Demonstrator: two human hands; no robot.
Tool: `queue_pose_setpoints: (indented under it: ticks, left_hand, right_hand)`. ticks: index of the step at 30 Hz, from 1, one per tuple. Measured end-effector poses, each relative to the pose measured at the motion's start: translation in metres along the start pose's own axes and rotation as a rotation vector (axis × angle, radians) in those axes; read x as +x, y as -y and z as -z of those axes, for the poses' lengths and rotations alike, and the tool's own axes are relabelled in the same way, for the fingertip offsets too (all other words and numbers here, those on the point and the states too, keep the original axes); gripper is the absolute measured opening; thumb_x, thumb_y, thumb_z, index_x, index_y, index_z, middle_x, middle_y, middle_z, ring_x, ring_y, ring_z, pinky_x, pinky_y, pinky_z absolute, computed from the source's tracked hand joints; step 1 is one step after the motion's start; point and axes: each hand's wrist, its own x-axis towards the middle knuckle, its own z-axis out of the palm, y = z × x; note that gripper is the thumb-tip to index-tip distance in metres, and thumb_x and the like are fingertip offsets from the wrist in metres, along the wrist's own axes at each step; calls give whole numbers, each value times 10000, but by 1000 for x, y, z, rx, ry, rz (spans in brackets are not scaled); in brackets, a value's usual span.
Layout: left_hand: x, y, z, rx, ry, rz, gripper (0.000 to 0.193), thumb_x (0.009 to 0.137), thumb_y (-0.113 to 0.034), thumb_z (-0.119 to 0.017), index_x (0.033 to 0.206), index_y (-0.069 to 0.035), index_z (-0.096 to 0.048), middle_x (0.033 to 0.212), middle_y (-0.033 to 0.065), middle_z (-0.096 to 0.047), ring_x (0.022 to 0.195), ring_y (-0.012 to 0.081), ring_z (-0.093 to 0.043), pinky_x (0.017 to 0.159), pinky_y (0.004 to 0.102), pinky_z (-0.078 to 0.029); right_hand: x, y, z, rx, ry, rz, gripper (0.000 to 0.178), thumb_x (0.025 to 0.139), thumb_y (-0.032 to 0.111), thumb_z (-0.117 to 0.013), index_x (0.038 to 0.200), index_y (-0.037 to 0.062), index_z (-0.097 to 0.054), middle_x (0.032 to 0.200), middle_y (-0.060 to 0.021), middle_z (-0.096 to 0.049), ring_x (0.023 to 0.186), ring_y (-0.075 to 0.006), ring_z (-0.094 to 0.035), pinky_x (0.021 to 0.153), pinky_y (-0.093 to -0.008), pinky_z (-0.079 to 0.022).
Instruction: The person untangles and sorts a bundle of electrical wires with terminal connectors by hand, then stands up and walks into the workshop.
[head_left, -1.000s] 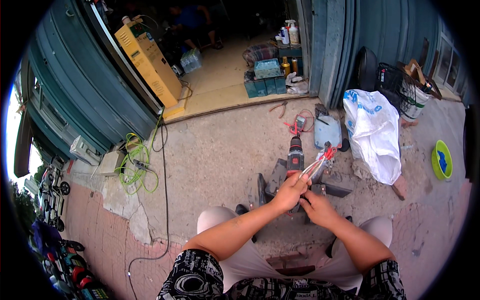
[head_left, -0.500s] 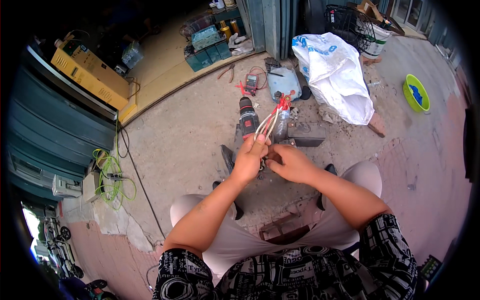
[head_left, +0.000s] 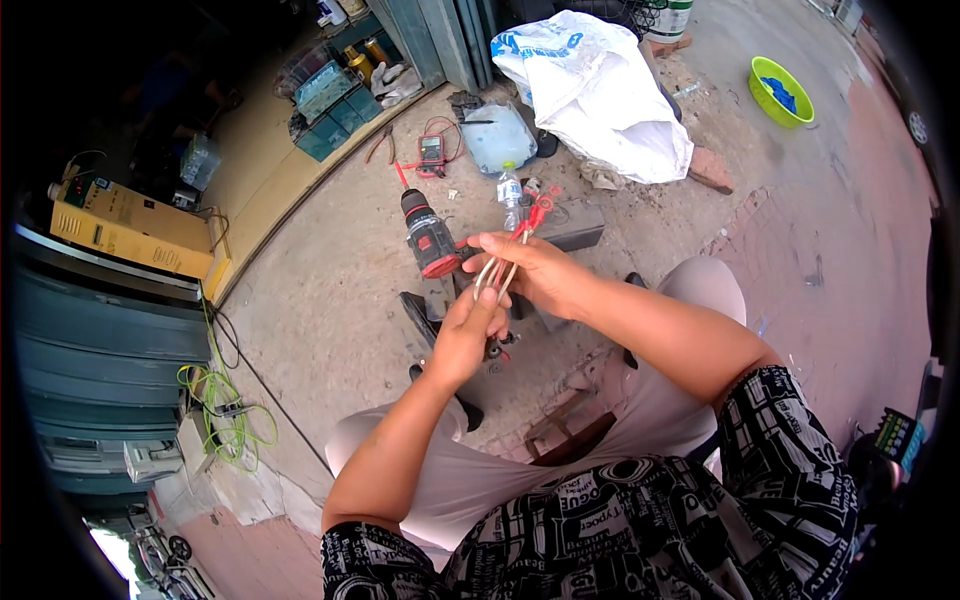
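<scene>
My right hand pinches a thin bundle of pale wires whose far ends carry small red terminals. My left hand grips the lower end of the same wires, just beneath the right hand. Both hands are held over my knees. A red and black cordless drill lies on the concrete just beyond the hands, beside a dark metal piece.
A small clear bottle, a multimeter with red leads and a translucent jug lie farther out. A white sack sits at upper right, a green bowl beyond it. A yellow case and green cable are at left.
The view has swung so the ground objects shifted toward the upper right. My hands came closer together, with the left hand now under the right on the wires.
</scene>
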Motion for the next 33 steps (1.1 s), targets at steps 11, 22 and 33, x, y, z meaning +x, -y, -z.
queue_pose_setpoints:
  ticks: [11, 22, 33]
  left_hand:
    - [3, 2, 0, -231, 77, 141, 557, 979, -523, -200, 951, -49, -491, 594, -22, -331, 530, 129, -353, 665, 316, -409]
    - [6, 9, 7, -245, 134, 231, 485, 983, -477, -298, 984, -40, -509, 603, -16, -344, 549, 130, -381, 661, 314, -415]
    - [8, 9, 13, -120, 173, 246, 350, 982, -388, -408, 964, -59, -525, 634, -23, -376, 567, 110, -372, 575, 245, -343]
  right_hand:
    - [0, 3, -4, 47, -76, 38, 492, 935, 445, -480, 1212, 43, -537, 975, -52, -616, 618, -123, -522, 519, -267, -407]
    - [1, -4, -1, -93, -146, 86, 445, 933, 405, -494, 1146, 25, -582, 942, -70, -619, 604, -121, -539, 497, -265, -425]
    - [7, 1, 8, -388, -112, 119, 434, 930, 405, -493, 1108, 32, -625, 962, -84, -640, 823, -151, -570, 739, -295, -480]
